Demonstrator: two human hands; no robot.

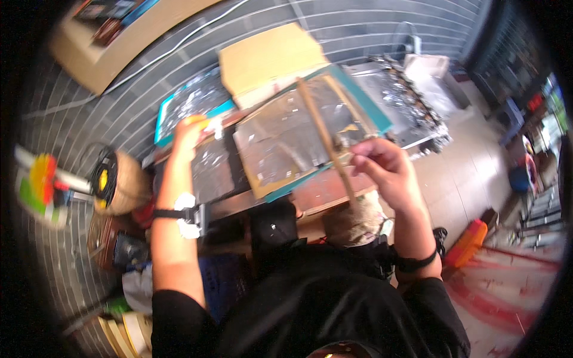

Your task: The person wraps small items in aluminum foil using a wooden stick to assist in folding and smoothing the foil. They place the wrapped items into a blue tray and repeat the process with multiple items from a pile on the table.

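So there's this cluttered reddish-brown desk [322, 194] with a teal-edged flat tray covered in shiny clear film [298, 140] lying tilted across it, a plain tan cardboard box [268, 59] right behind it. The right hand [385, 170] has its grip pinched tight on a long thin wooden stick [322, 131], which slants up over the tray. The left hand [190, 134] is over at the tray's left, closed on something small and orange [197, 121], too blurry to name.

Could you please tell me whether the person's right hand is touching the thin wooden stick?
Touching. The head view shows the right hand with its fingers closed around the wooden stick, which runs up out of the grip with no gap.
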